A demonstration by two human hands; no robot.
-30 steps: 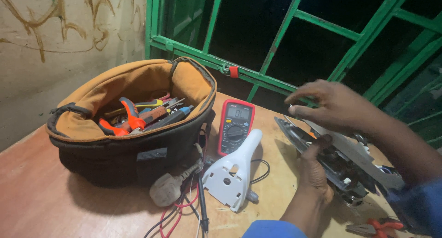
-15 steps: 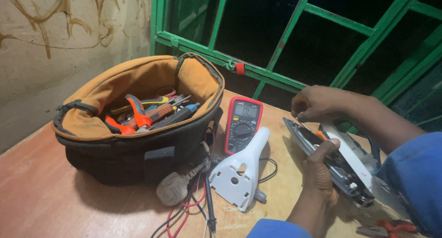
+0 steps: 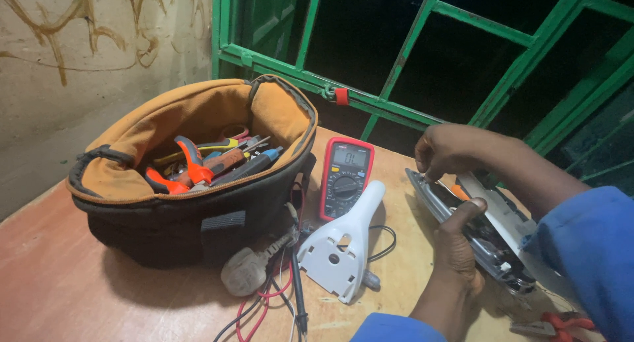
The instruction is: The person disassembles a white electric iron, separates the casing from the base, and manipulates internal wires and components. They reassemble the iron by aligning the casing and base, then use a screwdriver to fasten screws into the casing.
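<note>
An opened clothes iron (image 3: 492,239) lies on the wooden table (image 3: 79,282) at the right, its metal base and inner parts bare. My left hand (image 3: 462,249) grips its near side, thumb raised against the body. My right hand (image 3: 449,150) reaches in from the right, fingers pinched together at the iron's pointed front end. A small orange piece (image 3: 460,191) shows between the two hands; what it is cannot be told. The iron's white plastic cover (image 3: 340,249) lies detached to the left.
A red multimeter (image 3: 347,177) lies beside an open black and tan tool bag (image 3: 198,229) holding pliers and screwdrivers. A grey plug (image 3: 244,272) and loose red and black leads trail to the front edge. Red-handled pliers (image 3: 558,325) lie at the bottom right. A green window grille (image 3: 396,71) stands behind.
My right hand went from spread open above the iron to pinched down at its front end. My left hand has stayed on the iron.
</note>
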